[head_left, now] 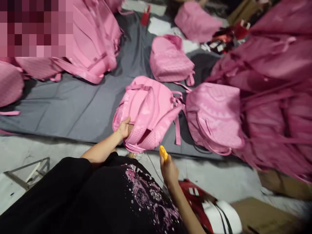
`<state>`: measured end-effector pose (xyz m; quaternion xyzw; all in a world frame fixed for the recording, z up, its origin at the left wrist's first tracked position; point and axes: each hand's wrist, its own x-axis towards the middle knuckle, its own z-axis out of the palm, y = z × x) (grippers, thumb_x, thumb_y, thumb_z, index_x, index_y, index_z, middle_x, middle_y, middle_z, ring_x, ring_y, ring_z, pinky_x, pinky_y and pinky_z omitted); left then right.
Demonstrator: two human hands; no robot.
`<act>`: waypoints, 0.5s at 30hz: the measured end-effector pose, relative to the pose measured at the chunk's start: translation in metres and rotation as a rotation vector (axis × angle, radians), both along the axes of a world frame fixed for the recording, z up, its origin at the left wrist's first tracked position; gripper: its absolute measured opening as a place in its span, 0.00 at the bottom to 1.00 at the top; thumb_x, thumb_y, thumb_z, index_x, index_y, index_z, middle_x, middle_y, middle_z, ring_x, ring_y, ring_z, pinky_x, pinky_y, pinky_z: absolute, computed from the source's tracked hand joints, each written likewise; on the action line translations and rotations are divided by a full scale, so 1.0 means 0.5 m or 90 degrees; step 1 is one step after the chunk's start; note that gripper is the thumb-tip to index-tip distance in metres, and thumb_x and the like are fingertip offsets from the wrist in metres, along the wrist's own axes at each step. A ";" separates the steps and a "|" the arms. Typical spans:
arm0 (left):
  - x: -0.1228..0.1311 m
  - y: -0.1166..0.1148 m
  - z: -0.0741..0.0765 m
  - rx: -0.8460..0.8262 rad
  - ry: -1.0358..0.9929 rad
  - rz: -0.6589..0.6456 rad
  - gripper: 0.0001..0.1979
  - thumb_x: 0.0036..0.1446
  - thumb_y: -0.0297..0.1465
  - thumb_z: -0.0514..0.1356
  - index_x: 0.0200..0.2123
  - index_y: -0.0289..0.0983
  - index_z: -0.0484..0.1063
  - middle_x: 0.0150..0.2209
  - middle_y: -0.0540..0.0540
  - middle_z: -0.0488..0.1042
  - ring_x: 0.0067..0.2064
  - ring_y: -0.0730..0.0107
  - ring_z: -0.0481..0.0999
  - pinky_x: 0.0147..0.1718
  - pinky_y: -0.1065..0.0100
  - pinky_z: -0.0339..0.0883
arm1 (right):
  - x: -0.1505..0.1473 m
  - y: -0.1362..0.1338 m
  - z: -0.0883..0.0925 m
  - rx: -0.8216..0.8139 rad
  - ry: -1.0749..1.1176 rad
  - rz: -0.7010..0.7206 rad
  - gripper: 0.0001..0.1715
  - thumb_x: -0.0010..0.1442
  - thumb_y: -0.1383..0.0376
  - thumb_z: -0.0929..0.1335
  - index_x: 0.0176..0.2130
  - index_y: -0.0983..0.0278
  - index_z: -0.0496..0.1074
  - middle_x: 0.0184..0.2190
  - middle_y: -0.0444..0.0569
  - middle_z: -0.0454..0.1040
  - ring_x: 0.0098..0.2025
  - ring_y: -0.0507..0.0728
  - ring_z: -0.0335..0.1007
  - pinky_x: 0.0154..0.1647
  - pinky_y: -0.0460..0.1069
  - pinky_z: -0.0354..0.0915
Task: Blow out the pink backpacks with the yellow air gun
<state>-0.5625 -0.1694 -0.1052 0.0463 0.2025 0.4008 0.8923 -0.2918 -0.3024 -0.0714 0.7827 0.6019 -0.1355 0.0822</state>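
A pink backpack (159, 97) lies near the front edge of the grey-covered table, its shoulder straps facing up. My left hand (124, 129) grips its lower left side, beside a strap, with the fingers partly hidden by the fabric. In my right hand (169, 170) is a yellow-handled tool (163, 152) with a thin dark tip, whose exact kind I cannot make out. That tip points up, close to the backpack's lower right edge; whether it touches is unclear. A thin cord (155, 168) hangs between the table edge and my right hand.
Another pink backpack (215, 117) sits right of mine, and a smaller one (170, 60) behind. Pink bags pile up at left (95, 39) and right (275, 97). Below the table are a metal frame (26, 174), a red and white item (220, 216) and cardboard (263, 216).
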 end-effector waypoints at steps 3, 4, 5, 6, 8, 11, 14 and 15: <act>0.011 0.006 -0.005 -0.056 -0.026 0.003 0.42 0.66 0.53 0.39 0.57 0.19 0.67 0.46 0.27 0.79 0.53 0.46 0.78 0.59 0.46 0.63 | -0.003 0.001 0.011 -0.017 0.012 -0.029 0.17 0.72 0.56 0.60 0.49 0.66 0.67 0.33 0.55 0.78 0.30 0.55 0.71 0.28 0.47 0.45; 0.012 0.007 -0.002 -0.065 -0.027 0.011 0.42 0.66 0.52 0.38 0.58 0.19 0.66 0.45 0.27 0.79 0.53 0.46 0.78 0.59 0.46 0.63 | -0.005 0.002 0.012 -0.019 0.017 -0.036 0.18 0.72 0.56 0.60 0.49 0.66 0.67 0.33 0.55 0.78 0.29 0.55 0.71 0.28 0.47 0.44; 0.014 0.008 0.003 -0.069 -0.023 0.017 0.42 0.66 0.52 0.37 0.58 0.20 0.66 0.45 0.28 0.79 0.52 0.46 0.78 0.59 0.46 0.63 | -0.005 0.003 0.013 -0.022 0.021 -0.043 0.18 0.72 0.56 0.59 0.49 0.67 0.67 0.33 0.55 0.78 0.29 0.55 0.70 0.28 0.47 0.44; 0.016 0.009 0.008 -0.068 -0.015 0.024 0.42 0.66 0.53 0.37 0.59 0.20 0.65 0.45 0.28 0.79 0.52 0.47 0.78 0.59 0.46 0.63 | -0.005 0.002 0.013 -0.027 0.024 -0.051 0.18 0.72 0.56 0.59 0.50 0.67 0.67 0.33 0.55 0.77 0.29 0.54 0.70 0.28 0.47 0.44; 0.024 0.014 0.018 -0.056 0.001 0.040 0.41 0.66 0.52 0.37 0.59 0.21 0.65 0.46 0.28 0.79 0.51 0.47 0.79 0.58 0.46 0.63 | 0.000 -0.008 0.012 -0.035 0.032 -0.059 0.19 0.72 0.56 0.59 0.50 0.67 0.67 0.33 0.55 0.77 0.29 0.54 0.69 0.28 0.47 0.44; 0.028 0.018 0.035 -0.030 0.076 0.032 0.40 0.65 0.53 0.40 0.56 0.23 0.67 0.45 0.28 0.79 0.51 0.45 0.78 0.56 0.45 0.65 | 0.017 -0.056 0.014 -0.050 0.032 -0.075 0.19 0.72 0.56 0.60 0.50 0.67 0.67 0.32 0.54 0.77 0.29 0.54 0.69 0.28 0.47 0.44; 0.011 -0.009 0.059 0.004 0.352 -0.041 0.36 0.62 0.55 0.47 0.52 0.28 0.71 0.44 0.30 0.79 0.51 0.45 0.77 0.55 0.45 0.66 | 0.024 -0.138 0.017 -0.069 0.016 -0.085 0.18 0.71 0.57 0.60 0.50 0.68 0.68 0.29 0.53 0.76 0.27 0.54 0.69 0.27 0.46 0.45; 0.001 -0.027 0.067 0.041 0.495 -0.058 0.33 0.61 0.55 0.49 0.50 0.31 0.72 0.44 0.32 0.79 0.52 0.45 0.77 0.55 0.45 0.65 | 0.019 -0.164 0.017 -0.088 0.025 -0.075 0.18 0.70 0.57 0.61 0.49 0.67 0.69 0.28 0.52 0.76 0.26 0.54 0.69 0.27 0.46 0.46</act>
